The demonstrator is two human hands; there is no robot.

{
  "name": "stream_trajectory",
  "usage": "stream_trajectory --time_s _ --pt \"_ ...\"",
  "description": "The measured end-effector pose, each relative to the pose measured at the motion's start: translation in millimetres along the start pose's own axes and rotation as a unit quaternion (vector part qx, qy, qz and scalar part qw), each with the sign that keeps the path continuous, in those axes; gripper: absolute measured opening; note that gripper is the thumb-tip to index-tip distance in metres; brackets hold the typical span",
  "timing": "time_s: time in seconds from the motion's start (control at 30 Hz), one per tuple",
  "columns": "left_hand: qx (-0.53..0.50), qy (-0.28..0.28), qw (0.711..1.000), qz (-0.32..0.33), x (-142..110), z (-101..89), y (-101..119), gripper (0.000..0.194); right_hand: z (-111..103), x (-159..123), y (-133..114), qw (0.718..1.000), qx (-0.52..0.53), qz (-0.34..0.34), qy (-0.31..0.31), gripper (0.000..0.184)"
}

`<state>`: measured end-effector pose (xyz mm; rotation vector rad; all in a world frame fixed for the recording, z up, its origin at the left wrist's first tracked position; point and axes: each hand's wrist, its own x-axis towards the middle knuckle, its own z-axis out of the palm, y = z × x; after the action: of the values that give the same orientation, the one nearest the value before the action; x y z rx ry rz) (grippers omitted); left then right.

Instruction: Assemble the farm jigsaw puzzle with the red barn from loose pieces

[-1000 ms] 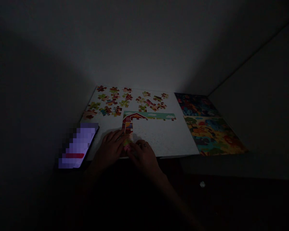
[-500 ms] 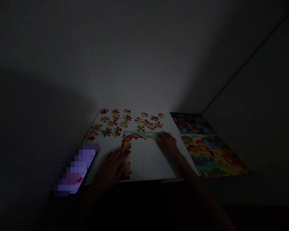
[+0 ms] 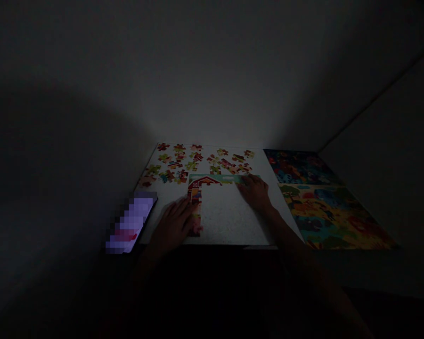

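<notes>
A partly joined jigsaw puzzle [image 3: 207,181] forms a top strip and a left strip on the white tabletop [image 3: 226,214], with a red barn at its upper left corner. My left hand [image 3: 176,219] lies on the outer edge of the left strip, fingers stretched out and slightly apart. At the right end of the top strip rests my right hand [image 3: 255,192], its fingers bent over the strip and partly covering it. Whether those fingers pinch a piece is too dark to see. Loose puzzle pieces [image 3: 191,165] lie scattered beyond the strips.
On the left edge of the table a lit phone [image 3: 132,225] lies at a slant, its screen blurred. Two finished picture puzzles lie to the right: a dark blue one [image 3: 297,167] behind and a yellow animal one [image 3: 332,214] in front. A pale wall [image 3: 212,84] stands behind.
The whole scene has shifted up and slightly right as the camera tilted. Both hands stay at the same places on the puzzle strips, with little visible movement.
</notes>
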<state>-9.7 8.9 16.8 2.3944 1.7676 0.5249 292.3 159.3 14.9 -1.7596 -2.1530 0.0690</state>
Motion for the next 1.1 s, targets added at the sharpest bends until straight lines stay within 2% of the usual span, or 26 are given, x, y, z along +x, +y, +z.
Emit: stream_trajectory --time_s 0.17,0.4,0.6,0.73,0.83,1.1 --pt "-0.020 0.001 1.000 -0.015 -2.9 -4.9 3.7 0.048 2.2 -0.8 4.2 1.000 -0.011 0.012 0.024 0.048" --pt "-0.030 0.009 0.999 0.000 -3.2 -5.1 1.7 0.050 2.8 5.6 7.0 0.992 -0.012 0.118 0.036 0.047" --pt "-0.037 0.039 0.998 0.016 -0.7 2.1 -3.1 0.055 -0.8 7.5 1.8 0.993 -0.025 0.114 0.013 0.047" --pt "-0.012 0.050 0.999 -0.009 0.4 6.0 -4.4 0.049 -5.0 6.2 -2.6 0.993 -0.019 0.114 -0.007 0.049" --pt "0.006 0.062 0.998 -0.022 1.2 3.9 -3.6 0.046 -9.1 4.5 -5.9 0.993 -0.012 0.116 -0.013 0.055" --pt "0.007 0.056 0.998 0.001 7.8 -1.2 -4.3 0.047 -9.9 5.8 -4.7 0.993 0.009 0.117 -0.018 0.056"
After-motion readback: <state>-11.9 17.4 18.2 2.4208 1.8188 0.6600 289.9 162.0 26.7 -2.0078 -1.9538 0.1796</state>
